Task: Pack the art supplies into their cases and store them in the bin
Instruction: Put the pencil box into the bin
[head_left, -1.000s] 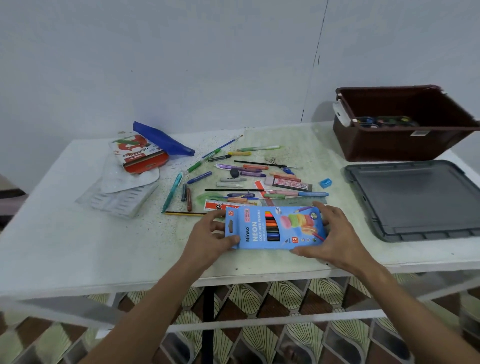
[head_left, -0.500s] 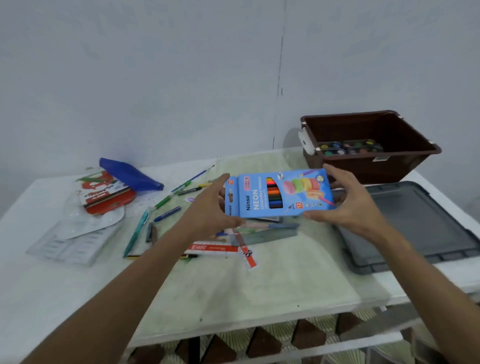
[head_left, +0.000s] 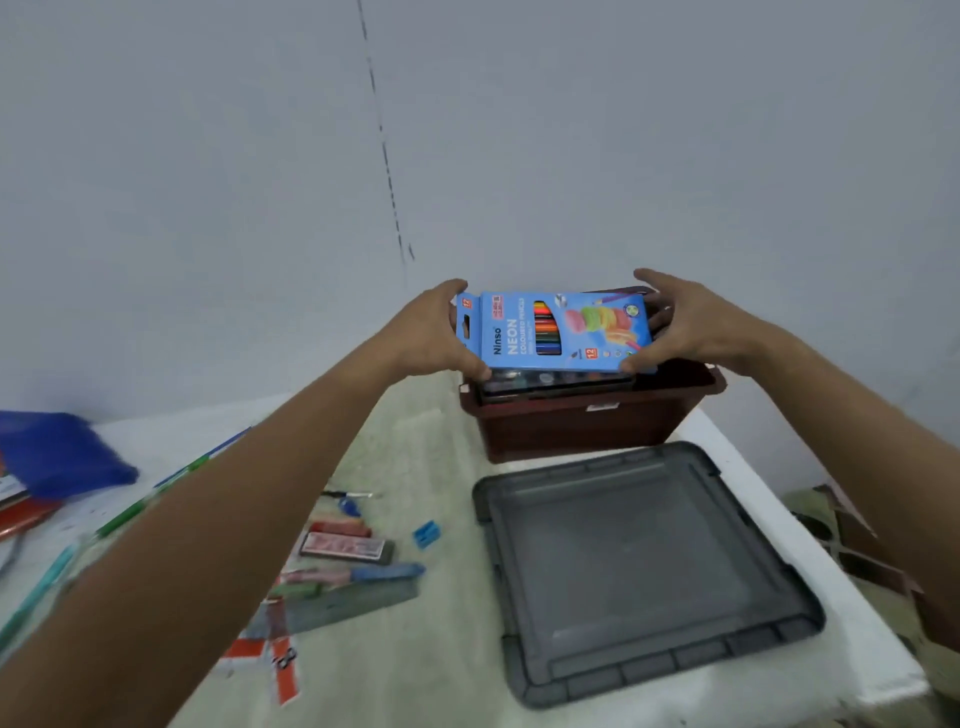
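Bright blue pencil box (head_left: 558, 332) with white lettering, a rainbow strip of pencils and pink, green, orange blobs; dark brown bin (head_left: 587, 421) under it; smoky grey lid (head_left: 644, 566) in front; pale green-speckled white table (head_left: 431, 649); small blue sharpener (head_left: 427, 534); deep blue pouch (head_left: 57, 454) at left; red-and-white strips (head_left: 270, 660) near the edge

The pencil box (head_left: 558, 330) hides most of the brown bin's (head_left: 582, 426) opening; only a dark strip of its contents shows beneath, too dim to identify. The right hand's (head_left: 691, 325) fingers (head_left: 655, 317) vanish behind the box's 3 o'clock end. At 9 o'clock, the frame edge cuts off the blue pouch (head_left: 57, 452) and the motion-blurred pens (head_left: 119, 519).
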